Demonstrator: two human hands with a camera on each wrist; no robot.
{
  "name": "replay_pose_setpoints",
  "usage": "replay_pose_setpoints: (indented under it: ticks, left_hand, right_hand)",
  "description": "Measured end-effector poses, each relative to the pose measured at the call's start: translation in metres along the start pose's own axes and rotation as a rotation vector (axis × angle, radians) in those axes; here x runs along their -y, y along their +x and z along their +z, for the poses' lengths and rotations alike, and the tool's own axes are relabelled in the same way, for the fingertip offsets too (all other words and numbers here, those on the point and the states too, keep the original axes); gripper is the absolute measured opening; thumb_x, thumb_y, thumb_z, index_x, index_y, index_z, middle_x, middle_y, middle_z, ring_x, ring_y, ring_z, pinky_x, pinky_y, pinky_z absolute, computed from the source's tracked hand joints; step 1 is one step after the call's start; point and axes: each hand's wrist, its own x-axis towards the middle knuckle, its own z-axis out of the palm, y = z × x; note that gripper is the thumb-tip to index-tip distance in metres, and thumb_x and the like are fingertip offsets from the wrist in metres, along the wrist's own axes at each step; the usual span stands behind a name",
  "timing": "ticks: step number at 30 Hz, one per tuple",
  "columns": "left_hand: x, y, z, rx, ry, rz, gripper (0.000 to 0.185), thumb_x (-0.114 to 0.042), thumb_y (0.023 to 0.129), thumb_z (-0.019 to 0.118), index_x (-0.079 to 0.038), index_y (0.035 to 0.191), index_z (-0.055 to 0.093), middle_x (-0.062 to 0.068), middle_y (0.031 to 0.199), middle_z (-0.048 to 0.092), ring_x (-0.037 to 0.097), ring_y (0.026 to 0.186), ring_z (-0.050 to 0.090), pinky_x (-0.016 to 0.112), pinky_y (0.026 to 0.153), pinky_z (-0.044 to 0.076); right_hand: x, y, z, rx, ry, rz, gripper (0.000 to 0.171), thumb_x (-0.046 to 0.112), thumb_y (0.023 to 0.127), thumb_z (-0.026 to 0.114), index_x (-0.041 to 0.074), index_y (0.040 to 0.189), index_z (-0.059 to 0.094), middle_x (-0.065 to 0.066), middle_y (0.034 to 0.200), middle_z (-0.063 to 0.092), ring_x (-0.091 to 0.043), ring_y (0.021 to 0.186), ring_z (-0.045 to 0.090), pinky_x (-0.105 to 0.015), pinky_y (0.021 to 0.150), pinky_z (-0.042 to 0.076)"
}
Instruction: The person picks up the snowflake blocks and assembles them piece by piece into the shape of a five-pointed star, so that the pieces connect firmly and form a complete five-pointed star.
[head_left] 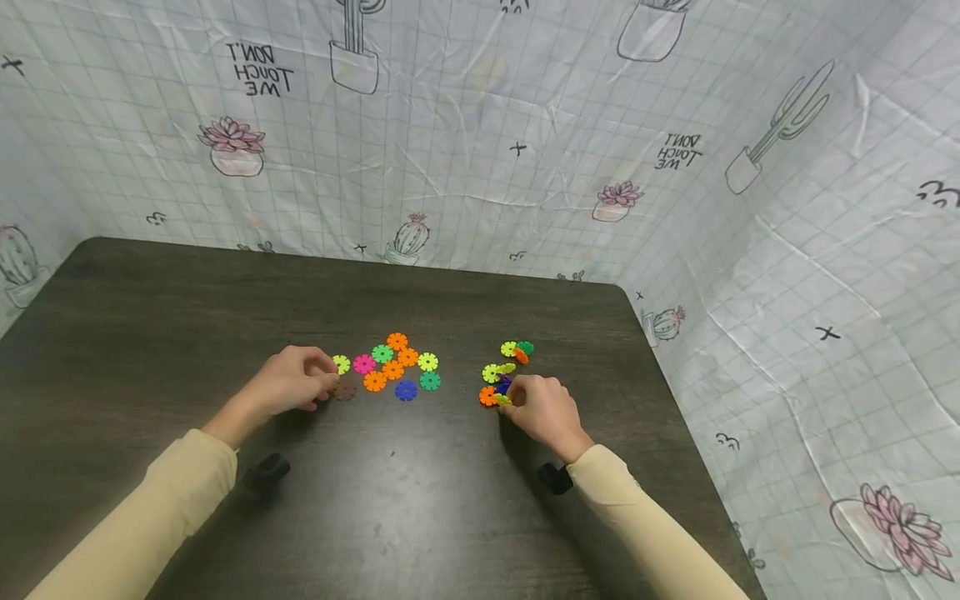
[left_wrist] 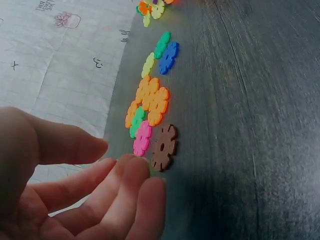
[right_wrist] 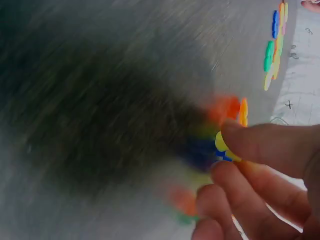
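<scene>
My left hand (head_left: 296, 379) hovers at the left end of a spread of flower-shaped plastic discs. Its thumb stands apart from the loosely bent fingers, with nothing between them. Close by its fingertips lie a brown disc (left_wrist: 164, 147) and a yellow-green disc (head_left: 342, 364); a pink disc (left_wrist: 142, 138) is just beyond. To the right, my right hand (head_left: 546, 410) pinches a yellow disc (right_wrist: 221, 142) between thumb and fingers, at a cluster of discs. Orange (head_left: 488, 396), blue and purple discs of that cluster show beside the fingertips, partly hidden by the hand.
In the middle lie several orange discs (head_left: 375, 382), with green (head_left: 382, 354), blue (head_left: 406, 390) and yellow-green (head_left: 427, 362) ones. Behind the right cluster sits a small group with a dark green disc (head_left: 527, 347). A patterned cloth (head_left: 480, 167) hangs along the dark table's (head_left: 187, 308) back edge.
</scene>
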Motion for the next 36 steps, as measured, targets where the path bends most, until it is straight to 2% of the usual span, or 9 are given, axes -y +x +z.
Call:
replay_pose_setpoints:
  ticks: [4, 7, 11, 14, 18, 21, 24, 31, 36]
  left_hand:
    - [0.0, 0.005, 0.002, 0.007, 0.064, 0.009, 0.029, -0.022, 0.091, 0.06, -0.004, 0.113, 0.057, 0.011, 0.092, 0.068, 0.02, 0.078, 0.062, 0.032, 0.064, 0.056]
    - [-0.002, 0.007, 0.003, 0.016, 0.137, 0.032, 0.034, -0.025, 0.09, 0.062, -0.003, 0.114, 0.056, 0.01, 0.084, 0.067, 0.019, 0.069, 0.061, 0.031, 0.061, 0.053]
    - [-0.004, 0.009, 0.005, 0.031, 0.295, 0.072, 0.041, -0.03, 0.087, 0.065, -0.001, 0.116, 0.056, 0.005, 0.074, 0.062, 0.016, 0.061, 0.055, 0.029, 0.058, 0.045]
    - [-0.005, 0.01, 0.007, 0.017, 0.418, 0.102, 0.042, -0.031, 0.085, 0.068, -0.004, 0.114, 0.056, 0.003, 0.071, 0.059, 0.015, 0.061, 0.052, 0.028, 0.056, 0.042]
    - [-0.008, 0.011, 0.012, -0.002, 0.551, 0.115, 0.037, -0.032, 0.084, 0.07, -0.008, 0.108, 0.057, 0.002, 0.074, 0.058, 0.017, 0.062, 0.052, 0.031, 0.054, 0.041]
    - [-0.012, 0.012, 0.018, -0.021, 0.627, 0.119, 0.031, -0.031, 0.082, 0.072, -0.01, 0.098, 0.056, 0.002, 0.074, 0.055, 0.018, 0.063, 0.05, 0.031, 0.052, 0.038]
    - [-0.016, 0.012, 0.022, -0.039, 0.667, 0.12, 0.028, -0.028, 0.081, 0.074, -0.01, 0.089, 0.054, 0.003, 0.071, 0.051, 0.019, 0.062, 0.049, 0.031, 0.052, 0.036]
    - [-0.016, 0.016, 0.024, -0.042, 0.668, 0.129, 0.03, -0.021, 0.079, 0.075, -0.009, 0.081, 0.048, 0.005, 0.074, 0.045, 0.02, 0.064, 0.046, 0.031, 0.052, 0.033]
    - [-0.016, 0.014, 0.025, -0.028, 0.601, 0.159, 0.028, -0.014, 0.081, 0.072, -0.01, 0.085, 0.044, 0.006, 0.077, 0.047, 0.021, 0.066, 0.046, 0.031, 0.053, 0.035]
  right_hand:
    - [0.001, -0.002, -0.005, 0.009, -0.052, 0.015, 0.032, 0.035, 0.071, 0.081, 0.015, 0.086, 0.062, 0.004, 0.069, 0.058, -0.011, 0.052, 0.05, -0.026, 0.043, 0.039]
    - [0.01, -0.001, -0.011, -0.046, -0.088, -0.021, 0.038, 0.038, 0.071, 0.08, 0.014, 0.089, 0.057, 0.005, 0.067, 0.055, -0.012, 0.05, 0.047, -0.026, 0.04, 0.036]
    - [0.032, 0.002, -0.014, -0.121, -0.141, -0.16, 0.036, 0.039, 0.073, 0.077, 0.014, 0.09, 0.057, 0.005, 0.067, 0.051, -0.011, 0.048, 0.043, -0.025, 0.038, 0.033]
    - [0.051, 0.01, -0.011, -0.115, -0.179, -0.3, 0.03, 0.037, 0.077, 0.076, 0.015, 0.089, 0.06, 0.005, 0.072, 0.053, -0.008, 0.051, 0.044, -0.023, 0.041, 0.035]
    - [0.079, 0.026, 0.001, 0.026, -0.168, -0.375, 0.025, 0.037, 0.08, 0.074, 0.017, 0.09, 0.064, 0.004, 0.082, 0.059, -0.007, 0.06, 0.05, -0.02, 0.048, 0.041]
    - [0.098, 0.039, 0.013, 0.143, -0.183, -0.366, 0.029, 0.041, 0.08, 0.073, 0.017, 0.095, 0.066, 0.003, 0.088, 0.062, -0.01, 0.065, 0.055, -0.023, 0.05, 0.045]
    - [0.111, 0.048, 0.024, 0.198, -0.232, -0.351, 0.035, 0.045, 0.08, 0.071, 0.018, 0.1, 0.065, 0.003, 0.091, 0.061, -0.012, 0.068, 0.057, -0.025, 0.052, 0.048]
    - [0.12, 0.062, 0.031, 0.307, -0.19, -0.241, 0.029, 0.04, 0.081, 0.072, 0.016, 0.096, 0.063, 0.004, 0.086, 0.06, -0.011, 0.067, 0.055, -0.025, 0.053, 0.046]
    - [0.121, 0.066, 0.028, 0.424, -0.13, -0.202, 0.024, 0.036, 0.08, 0.074, 0.016, 0.076, 0.062, 0.005, 0.073, 0.054, -0.011, 0.06, 0.047, -0.024, 0.049, 0.037]
